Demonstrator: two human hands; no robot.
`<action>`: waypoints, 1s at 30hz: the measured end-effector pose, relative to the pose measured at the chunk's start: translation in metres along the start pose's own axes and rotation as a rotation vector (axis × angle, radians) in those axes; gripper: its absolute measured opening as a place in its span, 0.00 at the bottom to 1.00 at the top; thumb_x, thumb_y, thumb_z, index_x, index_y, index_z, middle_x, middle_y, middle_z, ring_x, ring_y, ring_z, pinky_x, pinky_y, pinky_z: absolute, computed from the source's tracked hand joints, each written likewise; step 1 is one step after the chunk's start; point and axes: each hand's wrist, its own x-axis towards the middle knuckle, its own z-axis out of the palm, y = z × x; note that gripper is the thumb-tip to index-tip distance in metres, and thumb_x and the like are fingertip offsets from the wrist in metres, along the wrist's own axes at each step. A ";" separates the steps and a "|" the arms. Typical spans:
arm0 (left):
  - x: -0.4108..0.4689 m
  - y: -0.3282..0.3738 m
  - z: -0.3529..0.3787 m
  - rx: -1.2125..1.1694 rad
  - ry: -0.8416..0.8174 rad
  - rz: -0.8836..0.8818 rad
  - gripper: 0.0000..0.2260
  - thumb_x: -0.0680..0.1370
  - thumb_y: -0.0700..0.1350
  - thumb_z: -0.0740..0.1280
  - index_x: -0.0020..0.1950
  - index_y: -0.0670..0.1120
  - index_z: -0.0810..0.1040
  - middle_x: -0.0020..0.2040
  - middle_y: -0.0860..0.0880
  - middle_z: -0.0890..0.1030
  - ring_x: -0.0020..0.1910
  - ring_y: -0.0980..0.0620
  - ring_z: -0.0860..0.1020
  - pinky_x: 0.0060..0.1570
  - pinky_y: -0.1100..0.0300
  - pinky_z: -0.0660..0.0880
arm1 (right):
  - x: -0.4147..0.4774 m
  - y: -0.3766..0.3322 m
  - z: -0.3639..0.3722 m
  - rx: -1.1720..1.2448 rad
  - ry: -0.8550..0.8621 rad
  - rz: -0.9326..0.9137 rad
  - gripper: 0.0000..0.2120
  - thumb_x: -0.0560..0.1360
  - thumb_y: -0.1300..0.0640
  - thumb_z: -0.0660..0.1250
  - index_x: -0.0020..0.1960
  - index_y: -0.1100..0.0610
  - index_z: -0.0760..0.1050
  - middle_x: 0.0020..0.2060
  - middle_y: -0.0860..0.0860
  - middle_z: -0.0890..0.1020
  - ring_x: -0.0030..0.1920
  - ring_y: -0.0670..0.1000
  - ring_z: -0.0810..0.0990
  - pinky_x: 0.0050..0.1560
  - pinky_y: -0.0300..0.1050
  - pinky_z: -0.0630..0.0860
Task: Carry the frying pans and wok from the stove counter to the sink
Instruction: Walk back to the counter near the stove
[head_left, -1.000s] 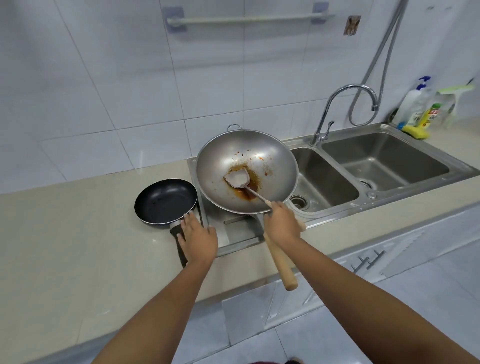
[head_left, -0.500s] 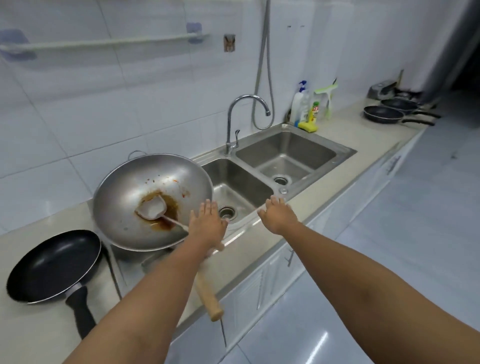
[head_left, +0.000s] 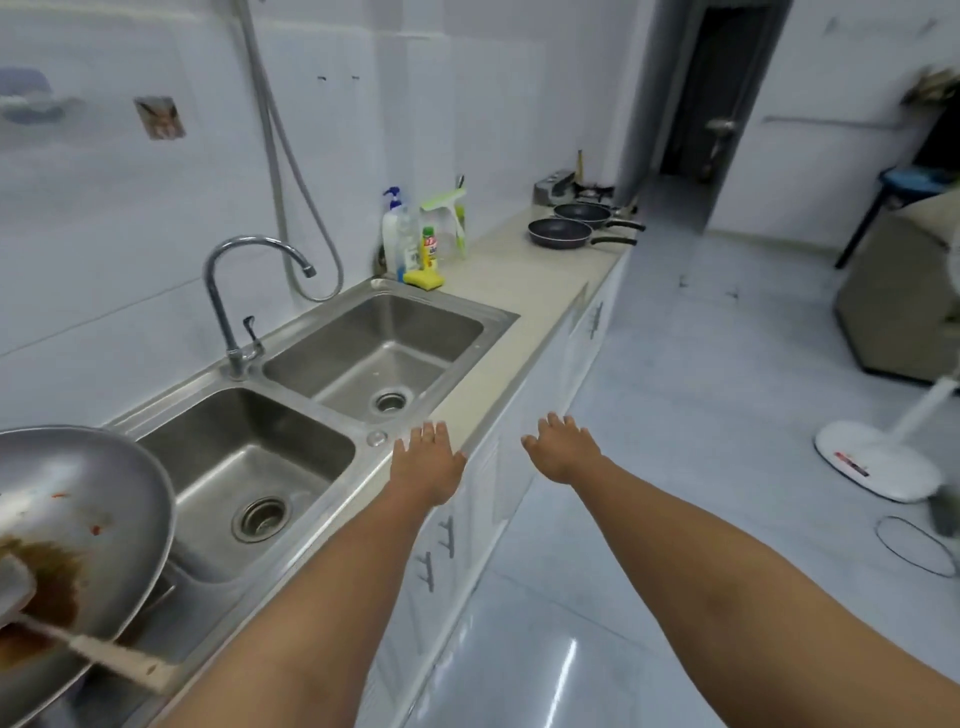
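Steel double sink (head_left: 498, 317) sits in the beige counter (head_left: 519, 275), both basins bare. At its left end, on the drainboard, rests the wok (head_left: 98, 499), smeared with brown sauce and holding a spatula (head_left: 15, 587). Two black pans (head_left: 560, 232) lie side by side far along the counter near the stove (head_left: 592, 191), handles pointing right. The left hand (head_left: 427, 462) hangs over the counter's front edge, fingers spread, holding nothing; the right hand (head_left: 562, 450) is out over the floor, likewise spread and empty.
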 end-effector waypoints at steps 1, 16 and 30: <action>0.012 0.015 0.002 0.003 -0.006 0.023 0.29 0.84 0.55 0.46 0.81 0.41 0.45 0.81 0.42 0.48 0.80 0.44 0.47 0.76 0.45 0.46 | 0.004 0.014 -0.004 0.012 -0.007 0.021 0.30 0.84 0.45 0.44 0.80 0.61 0.51 0.81 0.55 0.49 0.80 0.58 0.46 0.77 0.58 0.48; 0.188 0.161 0.011 0.055 -0.159 0.252 0.29 0.84 0.56 0.46 0.81 0.42 0.44 0.81 0.42 0.45 0.80 0.44 0.46 0.77 0.45 0.46 | 0.112 0.166 -0.031 0.112 -0.039 0.287 0.30 0.84 0.46 0.45 0.80 0.61 0.52 0.81 0.55 0.50 0.80 0.58 0.47 0.77 0.57 0.49; 0.451 0.300 -0.025 0.168 -0.219 0.482 0.29 0.84 0.56 0.45 0.81 0.41 0.46 0.81 0.41 0.48 0.79 0.43 0.48 0.76 0.44 0.48 | 0.300 0.318 -0.107 0.182 -0.043 0.529 0.30 0.84 0.45 0.45 0.80 0.61 0.53 0.81 0.55 0.50 0.79 0.58 0.48 0.77 0.57 0.49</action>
